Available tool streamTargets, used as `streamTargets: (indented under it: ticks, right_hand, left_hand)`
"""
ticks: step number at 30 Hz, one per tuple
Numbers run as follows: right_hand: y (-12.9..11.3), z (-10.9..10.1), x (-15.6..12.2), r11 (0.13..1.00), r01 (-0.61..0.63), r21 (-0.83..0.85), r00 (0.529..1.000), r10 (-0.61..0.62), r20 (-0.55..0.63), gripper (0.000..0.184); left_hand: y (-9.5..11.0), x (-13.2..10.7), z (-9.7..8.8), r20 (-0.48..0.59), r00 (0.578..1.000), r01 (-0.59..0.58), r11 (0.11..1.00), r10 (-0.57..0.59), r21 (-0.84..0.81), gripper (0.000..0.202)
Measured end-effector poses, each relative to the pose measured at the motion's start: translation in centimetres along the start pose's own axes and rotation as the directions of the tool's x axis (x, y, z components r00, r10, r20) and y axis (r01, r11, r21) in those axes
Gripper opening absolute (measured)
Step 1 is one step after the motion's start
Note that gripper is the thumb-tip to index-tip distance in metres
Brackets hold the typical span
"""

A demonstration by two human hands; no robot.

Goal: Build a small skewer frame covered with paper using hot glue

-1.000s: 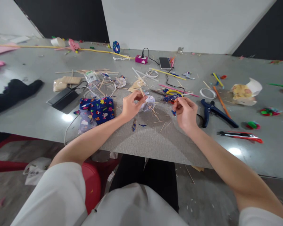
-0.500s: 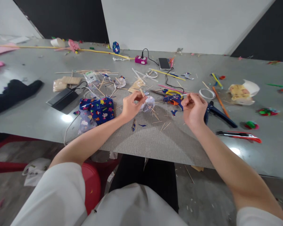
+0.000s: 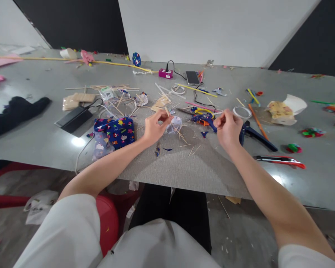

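Observation:
My left hand point(image 3: 155, 125) is closed in a pinch on a short flat wooden stick point(image 3: 167, 111), its end showing above the fingertips. Just beyond those fingers lies a pale, partly see-through piece point(image 3: 176, 122) with thin wooden sticks point(image 3: 182, 137) beside it. My right hand point(image 3: 228, 128) is also closed, thumb and fingers pressed together; whatever they hold, if anything, is too small to make out. Close to its left side rests a blue glue gun point(image 3: 208, 120). To its right is a dark blue hand tool point(image 3: 257, 136).
A patterned blue cloth pouch point(image 3: 117, 131) and a black box with a cable point(image 3: 74, 118) lie left. The red utility knife point(image 3: 280, 160) is right, near a roll of white tape point(image 3: 242, 112). A phone point(image 3: 192, 77) and purple adapter point(image 3: 165, 73) stand farther back.
The view has shifted slightly, with things on the right appearing a little farther left. Both hands keep nearly the same closed pose, and the left still pinches the stick.

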State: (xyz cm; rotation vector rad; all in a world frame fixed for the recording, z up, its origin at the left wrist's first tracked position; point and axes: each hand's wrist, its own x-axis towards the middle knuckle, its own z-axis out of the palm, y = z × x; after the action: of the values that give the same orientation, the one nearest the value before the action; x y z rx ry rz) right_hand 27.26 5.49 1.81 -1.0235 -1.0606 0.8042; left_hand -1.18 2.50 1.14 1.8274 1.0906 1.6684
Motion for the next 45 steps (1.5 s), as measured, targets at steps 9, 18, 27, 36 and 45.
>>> streamTargets:
  ticks: [9, 18, 27, 36, 45]
  right_hand:
    - [0.0, 0.0, -2.0, 0.69, 0.331, -0.643, 0.93, -0.125, 0.345, 0.027]
    - [1.5, -1.6, 0.3, 0.508, 0.384, -0.771, 0.923, -0.225, 0.311, 0.018]
    - [1.3, -1.4, 0.5, 0.637, 0.388, -0.666, 0.922, -0.257, 0.291, 0.022]
    - [2.7, -2.3, 1.1, 0.536, 0.308, -0.786, 0.951, -0.148, 0.271, 0.031]
    - [2.3, -1.1, -0.1, 0.443, 0.216, -0.87, 0.968, 0.019, 0.25, 0.07]
  left_hand:
    - [0.1, -0.1, 0.0, 0.029, 1.0, -0.004, 1.0, 0.003, 0.015, 0.017]
    - [-0.3, -0.1, 0.0, 0.045, 0.999, 0.015, 1.0, -0.016, 0.021, 0.021]
    - [-0.8, 0.0, 0.0, 0.067, 0.997, 0.026, 1.0, -0.027, 0.015, 0.021]
    - [-1.0, 0.0, 0.0, 0.094, 0.995, 0.012, 1.0, -0.015, 0.026, 0.017]
    - [-0.9, -0.2, -0.1, 0.134, 0.99, 0.045, 0.998, -0.051, 0.046, 0.02]
